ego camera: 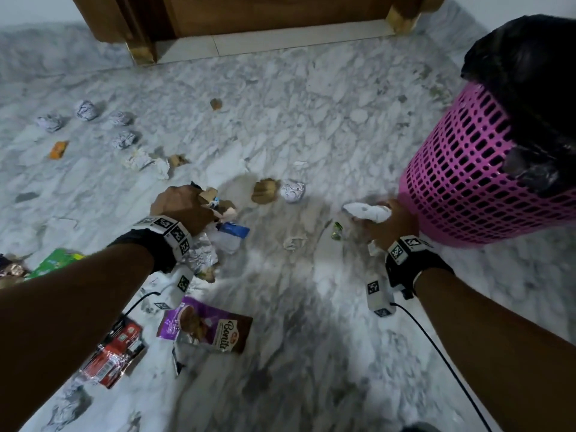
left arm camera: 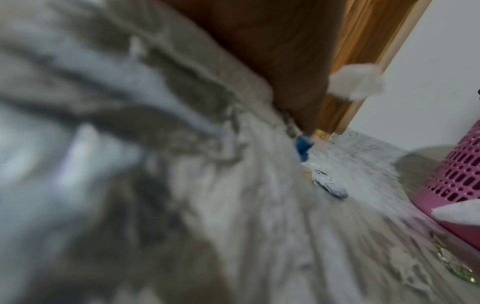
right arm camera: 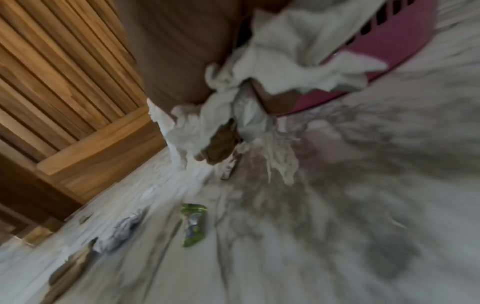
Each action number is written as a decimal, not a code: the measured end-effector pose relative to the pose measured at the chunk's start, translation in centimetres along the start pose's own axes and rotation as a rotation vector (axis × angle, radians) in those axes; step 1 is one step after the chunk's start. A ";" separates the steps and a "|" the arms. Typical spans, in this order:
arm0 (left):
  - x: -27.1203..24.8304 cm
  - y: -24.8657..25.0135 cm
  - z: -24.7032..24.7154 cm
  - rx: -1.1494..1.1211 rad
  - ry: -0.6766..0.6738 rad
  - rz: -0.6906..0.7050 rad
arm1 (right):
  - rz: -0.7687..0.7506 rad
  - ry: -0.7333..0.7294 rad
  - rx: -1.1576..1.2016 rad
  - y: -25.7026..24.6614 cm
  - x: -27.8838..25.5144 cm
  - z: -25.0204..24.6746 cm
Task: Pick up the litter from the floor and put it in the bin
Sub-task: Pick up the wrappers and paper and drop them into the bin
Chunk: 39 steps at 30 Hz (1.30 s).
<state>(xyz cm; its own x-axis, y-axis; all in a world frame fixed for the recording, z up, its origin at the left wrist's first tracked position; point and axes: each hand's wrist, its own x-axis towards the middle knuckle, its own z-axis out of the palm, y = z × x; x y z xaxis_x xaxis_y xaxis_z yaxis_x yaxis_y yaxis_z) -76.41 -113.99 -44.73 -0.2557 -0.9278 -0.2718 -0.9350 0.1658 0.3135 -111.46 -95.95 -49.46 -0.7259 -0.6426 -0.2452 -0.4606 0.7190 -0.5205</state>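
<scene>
Head view: the right hand [ego camera: 393, 226] has its fingers [right arm camera: 221, 148] clenched around white crumpled paper [ego camera: 369, 212], just beside the pink bin [ego camera: 461, 182]; the left hand [ego camera: 180, 208] clutches mixed wrappers [ego camera: 215, 201] above floor [ego camera: 311, 126] litter.

Looks like a home interior, prob. a room or hallway by a doorway. Grey-white marble floor [ego camera: 311, 113], wooden door [ego camera: 265, 14] w/ timber frame and pale threshold strip at the far edge, plain white wall beside the door. Pink plastic mesh bin [ego camera: 461, 169] w/ black liner right of the door; household litter, snack wrappers and crumpled paper, scattered in front of the door.
</scene>
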 end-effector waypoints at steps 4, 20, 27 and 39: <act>0.9 2.5 1.5 -0.012 0.048 0.089 | 0.001 -0.003 -0.029 0.6 1.0 0.6; 7.2 9.0 7.7 0.345 -0.075 0.426 | -0.273 -0.100 -0.170 0.8 2.6 1.8; 5.7 8.7 9.2 0.082 0.085 0.269 | -0.334 -0.107 0.073 -0.4 -0.1 1.1; 4.7 9.5 7.5 0.031 0.004 0.315 | -0.263 -0.237 -0.188 -1.0 -1.3 4.4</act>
<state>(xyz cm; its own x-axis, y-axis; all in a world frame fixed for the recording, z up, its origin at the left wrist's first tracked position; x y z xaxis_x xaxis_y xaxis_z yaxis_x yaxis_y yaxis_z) -88.30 -114.23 -49.83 -0.5327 -0.8306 -0.1624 -0.8173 0.4550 0.3536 -107.85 -97.01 -52.25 -0.4427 -0.8387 -0.3171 -0.7163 0.5435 -0.4376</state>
